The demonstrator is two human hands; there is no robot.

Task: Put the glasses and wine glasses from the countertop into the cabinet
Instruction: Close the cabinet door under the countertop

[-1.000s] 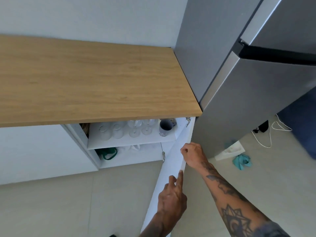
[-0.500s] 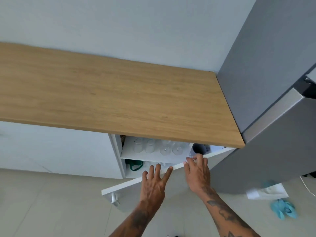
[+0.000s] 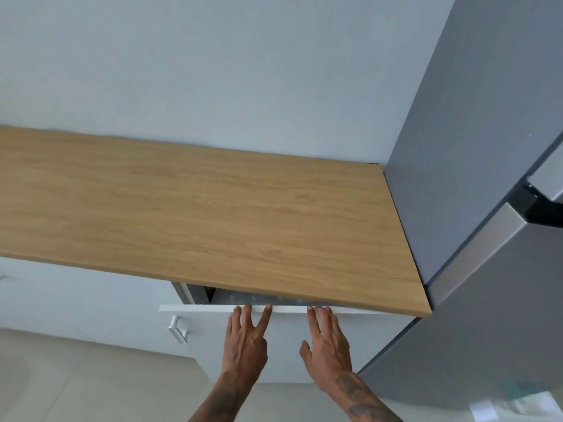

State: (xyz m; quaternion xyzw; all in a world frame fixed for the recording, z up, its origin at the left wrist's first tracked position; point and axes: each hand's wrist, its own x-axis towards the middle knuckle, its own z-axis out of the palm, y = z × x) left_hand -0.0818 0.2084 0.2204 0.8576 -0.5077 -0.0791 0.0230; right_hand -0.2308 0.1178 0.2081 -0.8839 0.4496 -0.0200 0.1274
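The white cabinet door (image 3: 286, 345) under the wooden countertop (image 3: 198, 217) stands only a narrow gap ajar. Through the gap (image 3: 268, 298) I see blurred glassware in shadow; single glasses cannot be told apart. My left hand (image 3: 245, 342) lies flat on the door front, fingers spread, fingertips at the door's top edge. My right hand (image 3: 327, 339) lies flat beside it to the right, fingers also at the top edge. Neither hand holds anything. The countertop bears no glasses.
A tall grey fridge (image 3: 487, 208) stands against the countertop's right end. The door's white bar handle (image 3: 176, 328) sits left of my hands. Beige floor tiles (image 3: 76, 379) lie below, with a pale cloth or paper (image 3: 511, 403) at the lower right.
The cabinet door has swung from wide open to almost closed under both hands. The shelf of glasses and the mug have dropped out of sight. My view has risen and shifted.
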